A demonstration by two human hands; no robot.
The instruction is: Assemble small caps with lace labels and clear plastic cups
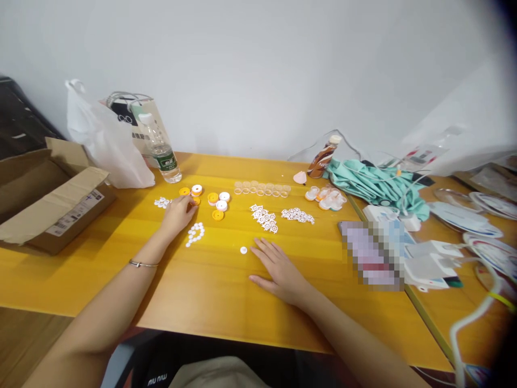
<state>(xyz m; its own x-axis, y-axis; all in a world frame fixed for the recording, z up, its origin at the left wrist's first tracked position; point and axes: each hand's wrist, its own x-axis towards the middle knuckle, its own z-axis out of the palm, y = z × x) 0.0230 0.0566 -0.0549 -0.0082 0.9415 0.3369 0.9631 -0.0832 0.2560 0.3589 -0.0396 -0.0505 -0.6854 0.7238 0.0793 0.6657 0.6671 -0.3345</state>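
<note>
Left hand (pixel 177 214) stretched toward the far edge of the yellow worktop (pixel 210 291), fingers curled loosely, fingertips touching a small orange cap (pixel 195 201) lying flat; whether pinched or merely touched, cannot tell. More orange and white caps (pixel 218 205) scattered just to the right of it, all lying flat, round, with no long axis to read. Tiny white discs (pixel 195 234) in a curved cluster just right of the left wrist, another small heap of white bits (pixel 162 202) just left of the fingertips. Thin bracelet (pixel 143 263) on the left forearm.

Right hand (pixel 278 269) flat on the worktop near its middle, palm down, fingers spread and pointing toward the far left corner, holding nothing. Single white disc (pixel 243 250) just beside its fingertips, not touched.

Farther back, a row of clear rings (pixel 262 188) running parallel to the far edge. Two patches of white lacy pieces (pixel 264 217) between that row and the right hand. Orange-and-clear parts (pixel 326 198) heaped to the right of the row.

Water bottle (pixel 161 150) upright near the far edge, white plastic bag (pixel 103 140) beside it, open cardboard box (pixel 52 205) at the left edge. Brown drink bottle (pixel 322 157) leaning by the far edge, teal cloth (pixel 375 186) next to it.
</note>
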